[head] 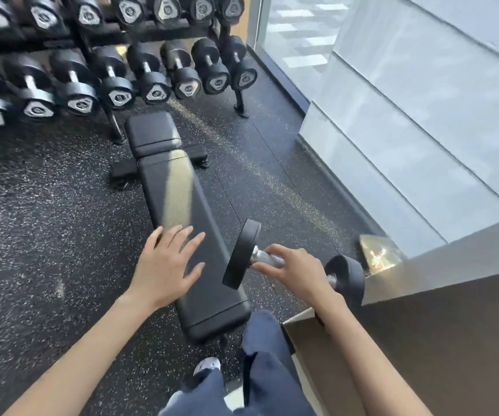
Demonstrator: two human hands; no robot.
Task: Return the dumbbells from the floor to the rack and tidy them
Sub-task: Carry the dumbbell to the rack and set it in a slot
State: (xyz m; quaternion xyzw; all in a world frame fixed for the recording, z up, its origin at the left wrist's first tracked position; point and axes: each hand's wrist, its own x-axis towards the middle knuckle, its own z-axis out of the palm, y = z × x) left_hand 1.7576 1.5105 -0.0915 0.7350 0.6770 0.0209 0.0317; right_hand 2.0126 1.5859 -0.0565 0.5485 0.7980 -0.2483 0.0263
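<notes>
Right hand [294,273] wraps the knurled metal handle of a dumbbell [242,255] with round black heads (one tilted toward the bench, the other near the wall corner), beside the bench's near end. Left hand [164,265] spread wide, empty, over the black bench [182,211]. Beyond it, the rack [98,34] holds two rows of matching dumbbells.

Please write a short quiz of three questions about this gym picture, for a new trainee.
1. True or false: the right hand grips the handle of a dumbbell.
2. What lies under the open left hand? A) a bench B) a mat C) a box
3. Fill in: the rack stands at the far end of the ____.

Key: 1 true. 2 A. 3 bench.
</notes>
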